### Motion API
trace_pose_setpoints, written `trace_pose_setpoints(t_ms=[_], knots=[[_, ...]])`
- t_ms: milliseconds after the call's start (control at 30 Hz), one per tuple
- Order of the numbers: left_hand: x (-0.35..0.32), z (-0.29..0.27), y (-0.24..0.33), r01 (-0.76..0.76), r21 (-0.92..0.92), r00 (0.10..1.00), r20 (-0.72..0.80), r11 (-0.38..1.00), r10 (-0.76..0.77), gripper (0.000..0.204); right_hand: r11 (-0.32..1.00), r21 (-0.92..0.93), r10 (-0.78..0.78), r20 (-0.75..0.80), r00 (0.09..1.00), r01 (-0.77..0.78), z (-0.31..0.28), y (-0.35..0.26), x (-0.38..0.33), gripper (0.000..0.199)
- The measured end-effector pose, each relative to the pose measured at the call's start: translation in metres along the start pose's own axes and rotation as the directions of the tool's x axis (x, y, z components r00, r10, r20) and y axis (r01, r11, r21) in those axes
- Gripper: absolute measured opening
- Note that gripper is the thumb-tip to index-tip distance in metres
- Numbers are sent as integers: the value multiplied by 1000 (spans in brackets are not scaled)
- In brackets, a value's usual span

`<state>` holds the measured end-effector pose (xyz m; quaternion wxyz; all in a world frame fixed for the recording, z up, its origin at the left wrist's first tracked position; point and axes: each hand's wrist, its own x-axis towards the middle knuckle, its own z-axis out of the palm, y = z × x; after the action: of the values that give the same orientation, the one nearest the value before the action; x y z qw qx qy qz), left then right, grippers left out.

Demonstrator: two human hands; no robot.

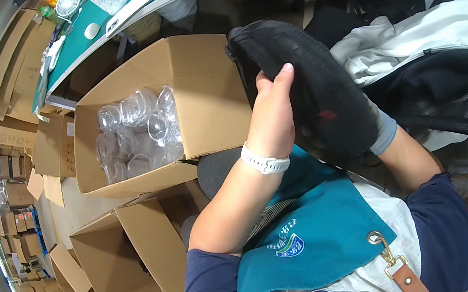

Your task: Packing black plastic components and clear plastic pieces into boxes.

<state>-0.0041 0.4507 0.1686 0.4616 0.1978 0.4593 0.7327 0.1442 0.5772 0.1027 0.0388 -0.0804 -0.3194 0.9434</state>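
Teal apron (317,225) below, left hand (273,117) grips the black shoe (303,77); gloved right hand (367,122) clasps underneath. Loosened, it could drop.

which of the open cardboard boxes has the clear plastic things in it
The upper cardboard box beside the left hand; clear plastic pieces fill it, while the lower box looks empty.

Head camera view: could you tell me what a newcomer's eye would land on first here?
First, the black mesh piece at centre, held up by the bare left hand and the gloved right hand. Left of it sits an open cardboard box of clear plastic containers. A teal apron fills the bottom.
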Motion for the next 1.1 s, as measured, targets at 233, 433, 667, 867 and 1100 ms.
trace_pose_setpoints(t_ms=[233,433,667,867,1100], knots=[[-7,-8,11,52,58,976,208,997,-63,60,743,-660,-400,-306,864,110,53,-6,-7,34],[-5,-6,-7,-66,201,997,53,977,57,57,248,-955,-501,15,865,161,49,-5,-17,39],[15,-25,-11,90,-132,995,55,987,-83,45,938,346,-21,145,989,-31,43,-4,-14,52],[2,-54,-14,127,-28,991,-39,991,-129,42,893,421,29,301,953,-160,27,0,-10,57],[-55,-112,-21,-225,504,974,147,834,174,43,831,455,75,477,876,-319,14,-6,-11,61]])
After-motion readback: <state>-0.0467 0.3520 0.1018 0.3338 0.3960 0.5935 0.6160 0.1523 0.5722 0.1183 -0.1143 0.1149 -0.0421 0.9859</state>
